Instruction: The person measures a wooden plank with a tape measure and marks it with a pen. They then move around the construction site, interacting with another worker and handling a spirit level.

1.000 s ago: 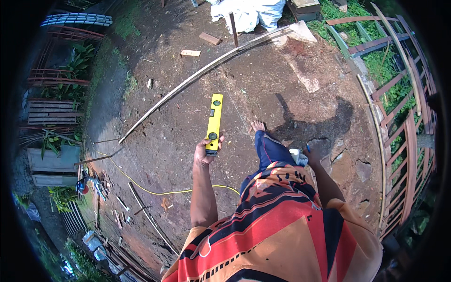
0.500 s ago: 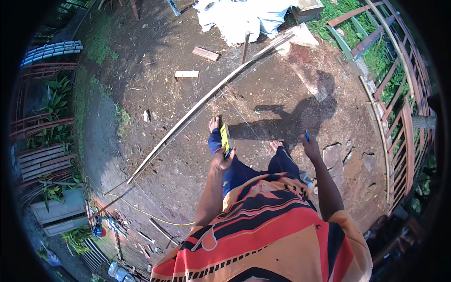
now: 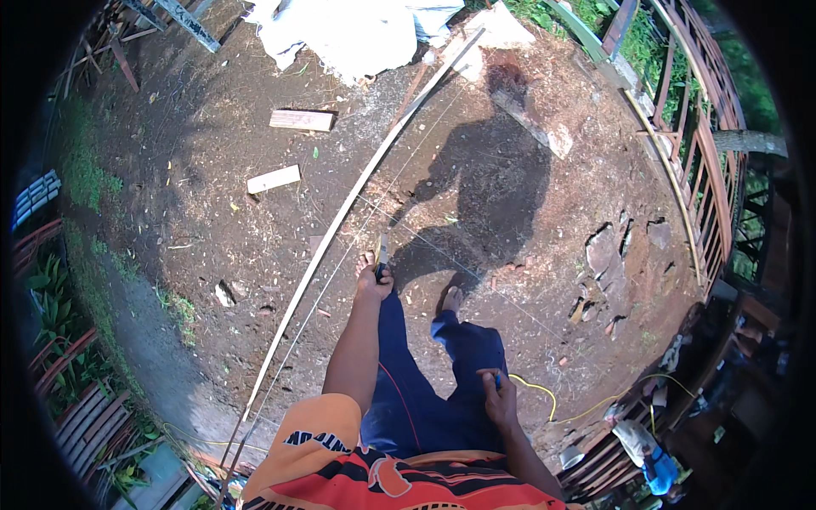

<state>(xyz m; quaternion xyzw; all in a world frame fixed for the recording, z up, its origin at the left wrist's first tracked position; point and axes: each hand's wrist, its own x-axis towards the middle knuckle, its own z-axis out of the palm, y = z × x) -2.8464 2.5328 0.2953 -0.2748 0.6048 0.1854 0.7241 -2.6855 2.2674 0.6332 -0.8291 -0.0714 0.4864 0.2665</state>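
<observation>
My left hand [image 3: 374, 285] is stretched forward at arm's length, shut on a yellow spirit level [image 3: 382, 252]. I see the level edge-on as a thin strip pointing away from me, above my bare feet. My right hand [image 3: 498, 398] hangs by my right thigh, its fingers curled around a small blue object [image 3: 497, 382] too small to identify. A long pale wooden strip [image 3: 340, 221] lies on the dirt just left of my left hand, with thin strings [image 3: 425, 246] stretched across the ground near it.
Two short wood offcuts [image 3: 302, 120] [image 3: 273, 179] lie on the dirt to the upper left. White sheeting [image 3: 340, 34] is heaped at the top. A wooden railing [image 3: 710, 170] curves along the right. A yellow cord [image 3: 544, 395] trails at lower right, and flat stones [image 3: 602, 251] sit nearby.
I have walked forward along the wooden strip. The level has turned from face-up to edge-on in my left hand. My right hand has dropped closer to my thigh.
</observation>
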